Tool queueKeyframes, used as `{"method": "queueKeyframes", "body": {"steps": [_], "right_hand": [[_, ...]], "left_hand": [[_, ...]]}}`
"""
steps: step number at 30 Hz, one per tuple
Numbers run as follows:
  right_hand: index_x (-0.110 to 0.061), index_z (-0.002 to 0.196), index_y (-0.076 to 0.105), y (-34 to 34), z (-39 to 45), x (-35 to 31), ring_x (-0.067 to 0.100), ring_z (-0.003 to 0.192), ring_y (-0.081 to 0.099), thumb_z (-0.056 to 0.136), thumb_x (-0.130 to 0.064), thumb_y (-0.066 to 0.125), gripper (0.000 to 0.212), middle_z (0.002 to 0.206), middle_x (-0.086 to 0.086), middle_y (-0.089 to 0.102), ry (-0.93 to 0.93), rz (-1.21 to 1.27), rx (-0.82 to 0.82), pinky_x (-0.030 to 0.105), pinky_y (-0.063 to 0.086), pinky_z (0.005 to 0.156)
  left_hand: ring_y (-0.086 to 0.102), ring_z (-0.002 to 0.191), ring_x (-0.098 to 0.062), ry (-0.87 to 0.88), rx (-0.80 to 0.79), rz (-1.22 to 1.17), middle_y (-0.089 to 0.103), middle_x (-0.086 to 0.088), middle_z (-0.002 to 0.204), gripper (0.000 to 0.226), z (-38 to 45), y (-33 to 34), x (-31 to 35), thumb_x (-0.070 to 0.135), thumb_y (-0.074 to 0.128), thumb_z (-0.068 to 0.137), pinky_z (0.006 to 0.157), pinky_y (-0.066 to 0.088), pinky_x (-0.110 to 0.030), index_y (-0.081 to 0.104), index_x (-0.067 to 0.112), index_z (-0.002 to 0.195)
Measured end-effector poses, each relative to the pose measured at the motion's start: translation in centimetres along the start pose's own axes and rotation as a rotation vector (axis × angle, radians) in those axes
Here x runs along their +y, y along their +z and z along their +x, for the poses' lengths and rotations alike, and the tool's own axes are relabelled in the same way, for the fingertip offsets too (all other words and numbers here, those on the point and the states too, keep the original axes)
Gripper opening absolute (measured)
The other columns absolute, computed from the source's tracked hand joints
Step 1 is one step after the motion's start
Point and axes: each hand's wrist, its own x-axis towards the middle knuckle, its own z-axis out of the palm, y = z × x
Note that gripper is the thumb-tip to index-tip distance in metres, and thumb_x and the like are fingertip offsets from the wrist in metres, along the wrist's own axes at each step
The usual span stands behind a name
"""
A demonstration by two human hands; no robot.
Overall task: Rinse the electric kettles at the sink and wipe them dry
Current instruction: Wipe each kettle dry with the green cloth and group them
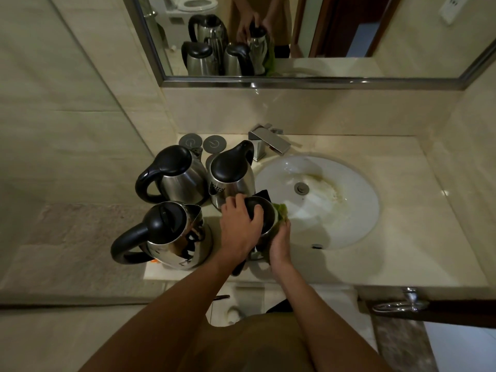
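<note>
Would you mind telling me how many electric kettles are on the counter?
4: back-left kettle, back-middle kettle beside the faucet, front-left kettle, and the held kettle at the sink edge. The mirror only repeats them.

A wide mirror (335, 36) with a metal frame hangs on the tiled wall above the beige stone bench (402, 210). Reflected in it is a white toilet (197, 4). Two round grey discs (202, 143) lie side by side at the back of the bench. A chrome ring holder (400, 304) is fixed below the bench's front edge at right. A wall socket (452, 9) sits at upper right.
</note>
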Motion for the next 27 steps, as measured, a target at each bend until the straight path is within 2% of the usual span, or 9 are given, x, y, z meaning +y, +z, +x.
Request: {"method": "queueKeyframes", "body": {"steps": [3, 5, 10, 12, 14, 16, 19, 21, 27], "right_hand": [[-0.018, 0.131, 0.053, -0.9, -0.3, -0.6, 0.033, 0.112, 0.061, 0.104, -0.043, 0.031, 0.043, 0.128, 0.019, 0.061, 0.176, -0.014, -0.003, 0.043, 0.056, 0.087], [-0.019, 0.137, 0.048, -1.3, -0.8, -0.6, 0.03, 0.112, 0.06, 0.108, -0.038, 0.029, 0.04, 0.13, 0.013, 0.059, 0.149, -0.052, 0.05, 0.037, 0.054, 0.081], [-0.033, 0.132, 0.052, -0.7, -1.8, -1.5, 0.017, 0.111, 0.06, 0.109, -0.034, 0.03, 0.032, 0.129, 0.001, 0.06, -0.016, -0.083, 0.03, 0.035, 0.054, 0.092], [-0.031, 0.14, 0.05, -0.7, -1.5, -2.0, 0.011, 0.114, 0.058, 0.108, -0.031, 0.032, 0.036, 0.131, -0.005, 0.057, -0.114, -0.174, -0.008, 0.023, 0.05, 0.088], [-0.025, 0.143, 0.05, -0.7, -0.7, -2.6, 0.013, 0.121, 0.054, 0.108, -0.029, 0.034, 0.039, 0.136, -0.004, 0.055, -0.157, -0.268, -0.042, 0.026, 0.047, 0.096], [-0.018, 0.135, 0.057, -1.1, 0.5, -3.3, 0.021, 0.119, 0.058, 0.107, -0.031, 0.034, 0.039, 0.133, 0.006, 0.06, -0.103, -0.321, -0.106, 0.033, 0.05, 0.096], [-0.019, 0.108, 0.066, -1.9, 1.3, -4.3, 0.022, 0.096, 0.065, 0.107, -0.031, 0.035, 0.033, 0.105, 0.01, 0.069, 0.034, -0.339, -0.153, 0.026, 0.051, 0.07], [-0.017, 0.102, 0.07, -2.3, 1.4, -4.0, 0.02, 0.085, 0.066, 0.105, -0.038, 0.039, 0.038, 0.09, 0.006, 0.072, 0.123, -0.277, -0.134, 0.026, 0.05, 0.064], [-0.01, 0.112, 0.07, -2.8, 0.5, -2.6, 0.025, 0.094, 0.066, 0.102, -0.044, 0.038, 0.047, 0.102, 0.012, 0.072, 0.252, -0.237, -0.145, 0.033, 0.053, 0.076]], "left_hand": [[0.044, 0.109, -0.025, 0.038, -0.03, 0.13, 0.046, -0.006, 0.119, 0.057, -0.1, -0.1, 0.4, 0.056, 0.041, 0.083, 0.093, 0.046, -0.043, 0.047, 0.014, 0.122], [0.045, 0.108, -0.024, 0.068, -0.031, 0.223, 0.046, -0.006, 0.117, 0.062, -0.2, -0.1, 0.7, 0.06, 0.043, 0.081, 0.089, 0.048, -0.042, 0.046, 0.014, 0.123], [0.049, 0.106, -0.022, 0.154, -0.048, 0.276, 0.051, -0.006, 0.117, 0.062, -0.2, -0.4, 0.5, 0.059, 0.048, 0.083, 0.088, 0.049, -0.035, 0.047, 0.013, 0.125], [0.049, 0.107, -0.021, 0.197, -0.07, 0.277, 0.052, -0.005, 0.117, 0.063, 0.0, -0.5, 0.2, 0.059, 0.046, 0.083, 0.089, 0.048, -0.034, 0.049, 0.013, 0.126], [0.051, 0.107, -0.021, 0.241, -0.084, 0.281, 0.055, -0.006, 0.116, 0.065, 0.1, -0.7, 0.2, 0.059, 0.044, 0.081, 0.091, 0.047, -0.033, 0.051, 0.011, 0.125], [0.053, 0.11, -0.022, 0.271, -0.099, 0.271, 0.057, -0.007, 0.12, 0.067, 0.1, -1.0, 0.2, 0.058, 0.044, 0.081, 0.093, 0.048, -0.034, 0.052, 0.011, 0.127], [0.052, 0.119, -0.024, 0.333, -0.146, 0.281, 0.057, -0.01, 0.13, 0.07, 0.1, -1.5, 0.0, 0.057, 0.045, 0.082, 0.097, 0.046, -0.034, 0.05, 0.009, 0.133], [0.051, 0.122, -0.024, 0.377, -0.177, 0.299, 0.056, -0.011, 0.134, 0.07, 0.2, -1.9, -0.3, 0.055, 0.046, 0.083, 0.099, 0.044, -0.033, 0.049, 0.009, 0.136], [0.043, 0.134, -0.023, 0.415, -0.267, 0.341, 0.048, -0.011, 0.146, 0.077, 0.5, -2.5, -0.9, 0.056, 0.042, 0.085, 0.108, 0.038, -0.033, 0.04, 0.01, 0.146]]}}
